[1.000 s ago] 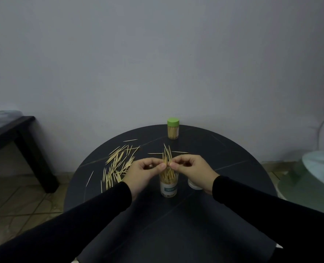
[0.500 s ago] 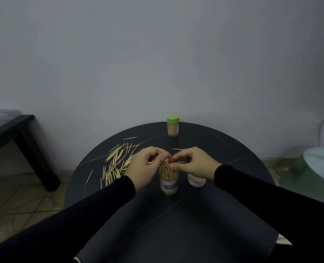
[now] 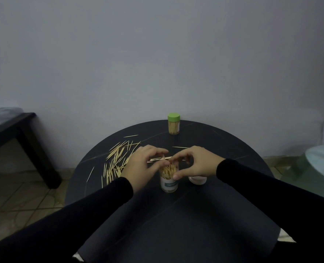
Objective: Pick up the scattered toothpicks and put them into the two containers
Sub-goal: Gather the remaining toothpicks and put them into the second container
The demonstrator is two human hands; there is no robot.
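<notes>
- Round dark counter (image 3: 176,215), pushed up near a plain grey wall (image 3: 157,54).
- Open jar (image 3: 169,178) standing upright near the middle, packed with toothpicks, tips poking out the top, blue label on the front.
- Left hand (image 3: 142,168) right beside the jar mouth, fingers (image 3: 158,153) curled over it, thumb tip at the rim. Looks like one toothpick pinched there, but too small to be sure.
- Right hand (image 3: 197,164) on the other side, fingers arched over the jar, thumb pressed on the jar's side just under the rim. Can't tell if anything's held in those fingers.
- Loose toothpicks (image 3: 117,162) still scattered in a pile left of the jar, a few strays farther back and behind the hands.
- Second jar (image 3: 174,123) with a green lid at the far edge, closed, toothpicks inside.
- White lid (image 3: 197,180) lying just right of the open jar, partly under the right wrist.
- Dark bench (image 3: 15,133) off to the left on the tiled floor.
</notes>
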